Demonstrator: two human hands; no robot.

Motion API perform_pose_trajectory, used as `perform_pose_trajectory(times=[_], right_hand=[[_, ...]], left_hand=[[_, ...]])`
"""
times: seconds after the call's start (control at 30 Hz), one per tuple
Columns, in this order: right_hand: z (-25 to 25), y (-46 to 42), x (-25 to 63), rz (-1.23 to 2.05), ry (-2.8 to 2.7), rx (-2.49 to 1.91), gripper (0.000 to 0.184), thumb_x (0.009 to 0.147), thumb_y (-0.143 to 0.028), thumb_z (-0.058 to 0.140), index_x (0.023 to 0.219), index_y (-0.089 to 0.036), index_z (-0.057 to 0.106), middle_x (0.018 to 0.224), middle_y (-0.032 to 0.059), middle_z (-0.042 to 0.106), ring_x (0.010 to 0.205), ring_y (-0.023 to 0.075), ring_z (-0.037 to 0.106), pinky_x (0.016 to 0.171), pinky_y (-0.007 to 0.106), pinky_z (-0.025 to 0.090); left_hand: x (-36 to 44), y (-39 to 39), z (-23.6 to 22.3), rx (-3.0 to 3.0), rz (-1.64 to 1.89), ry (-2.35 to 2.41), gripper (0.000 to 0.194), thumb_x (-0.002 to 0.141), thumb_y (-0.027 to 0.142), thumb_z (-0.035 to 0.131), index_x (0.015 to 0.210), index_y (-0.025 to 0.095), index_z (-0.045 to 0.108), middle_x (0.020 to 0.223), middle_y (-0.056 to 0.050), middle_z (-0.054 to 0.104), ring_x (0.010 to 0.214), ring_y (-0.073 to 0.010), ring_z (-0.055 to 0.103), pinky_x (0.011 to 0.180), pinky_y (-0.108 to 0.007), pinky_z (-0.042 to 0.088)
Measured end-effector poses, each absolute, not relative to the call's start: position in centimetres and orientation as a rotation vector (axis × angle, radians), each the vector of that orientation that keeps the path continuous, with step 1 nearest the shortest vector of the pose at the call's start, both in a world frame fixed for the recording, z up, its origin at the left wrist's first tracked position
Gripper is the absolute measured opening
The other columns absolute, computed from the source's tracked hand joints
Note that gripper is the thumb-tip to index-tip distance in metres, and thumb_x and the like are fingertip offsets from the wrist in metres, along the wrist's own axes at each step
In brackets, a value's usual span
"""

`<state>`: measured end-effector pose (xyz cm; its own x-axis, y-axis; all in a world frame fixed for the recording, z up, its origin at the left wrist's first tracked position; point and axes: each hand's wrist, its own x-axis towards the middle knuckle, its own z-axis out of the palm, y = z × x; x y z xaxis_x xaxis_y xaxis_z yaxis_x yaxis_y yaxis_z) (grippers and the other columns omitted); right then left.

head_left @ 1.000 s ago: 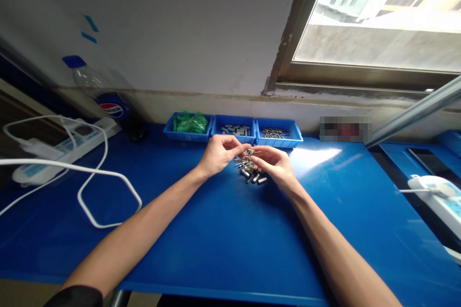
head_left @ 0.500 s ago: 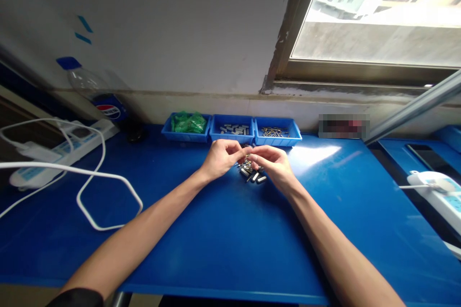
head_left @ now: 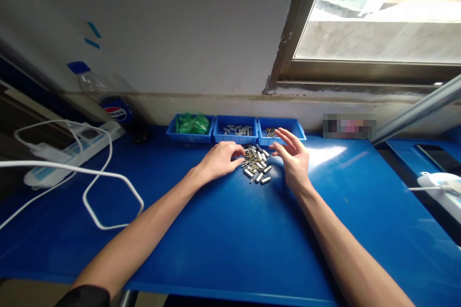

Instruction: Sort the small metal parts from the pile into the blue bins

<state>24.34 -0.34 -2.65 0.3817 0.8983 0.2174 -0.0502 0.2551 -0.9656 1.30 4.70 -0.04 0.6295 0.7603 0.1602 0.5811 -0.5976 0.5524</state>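
A loose pile of small metal pieces (head_left: 256,162), some short silvery cylinders and some thin gold-and-dark pins, lies on the blue table (head_left: 216,230). At the pile's left edge is my left hand (head_left: 224,159), its fingers curved with a gap to the thumb and nothing visible between them. My right hand (head_left: 296,159) hovers to the right of the pile, fingers spread and holding nothing. Its fingertips overlap the front of the right blue bin (head_left: 295,129), which contains thin pins. Silvery cylinders lie in the middle blue bin (head_left: 234,138).
Green plastic bags fill the left blue bin (head_left: 190,139). A cola bottle (head_left: 117,108) stands by the wall near a white power strip (head_left: 77,151) and a looping white cable (head_left: 88,201). Another power strip (head_left: 442,189) and a dark phone (head_left: 437,157) are at right.
My hands were together over the pile, fingertips meeting; now they are apart. The right hand has moved right and opened, the left slightly left and down. More of the pile shows.
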Motion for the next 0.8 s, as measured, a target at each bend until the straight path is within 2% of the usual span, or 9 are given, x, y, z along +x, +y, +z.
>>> perform_pose_trajectory(times=[0.2, 0.5, 0.73, 0.8], right_hand=[[-3.2, -0.4, 24.4, 0.773, -0.960, -1.157, 0.040, 0.082, -0.038, 0.081, 0.118, -0.024, 0.072, 0.123, 0.0108, 0.076, 0.071, 0.0182, 0.071, 0.062, 0.034, 0.056], [-3.0, -0.5, 24.2, 0.813, -0.990, -1.142, 0.033, 0.083, -0.033, 0.077, 0.114, -0.024, 0.073, 0.110, 0.0080, 0.078, 0.064, 0.0157, 0.066, 0.061, 0.032, 0.053], [-2.8, -0.6, 23.8, 0.883, -1.027, -1.135, 0.029, 0.085, -0.037, 0.076, 0.110, -0.023, 0.073, 0.091, 0.0033, 0.078, 0.061, 0.0146, 0.061, 0.062, 0.032, 0.052], [-2.6, -0.8, 23.7, 0.923, -1.062, -1.131, 0.030, 0.086, -0.040, 0.077, 0.111, -0.024, 0.073, 0.083, 0.0016, 0.077, 0.062, 0.0150, 0.061, 0.062, 0.031, 0.051]], left_hand=[[1.5, 4.6, -1.0, 2.456, 0.435, 1.081, 0.007, 0.090, 0.020, 0.067, 0.088, 0.019, 0.073, 0.091, -0.005, 0.073, 0.083, -0.0203, 0.068, 0.075, -0.030, 0.051], [1.4, 4.3, 0.0, 2.408, 0.400, 1.121, 0.007, 0.092, 0.014, 0.061, 0.090, 0.018, 0.066, 0.092, -0.006, 0.072, 0.081, -0.0199, 0.067, 0.073, -0.030, 0.050], [1.0, 4.8, 1.4, 2.256, 0.698, 0.988, 0.001, 0.088, 0.018, 0.070, 0.088, 0.018, 0.069, 0.085, -0.002, 0.075, 0.077, -0.0163, 0.069, 0.073, -0.026, 0.051], [1.2, 4.7, 1.8, 2.242, 0.826, 0.956, 0.007, 0.085, 0.018, 0.074, 0.088, 0.018, 0.067, 0.085, -0.001, 0.074, 0.077, -0.0155, 0.069, 0.074, -0.026, 0.052]])
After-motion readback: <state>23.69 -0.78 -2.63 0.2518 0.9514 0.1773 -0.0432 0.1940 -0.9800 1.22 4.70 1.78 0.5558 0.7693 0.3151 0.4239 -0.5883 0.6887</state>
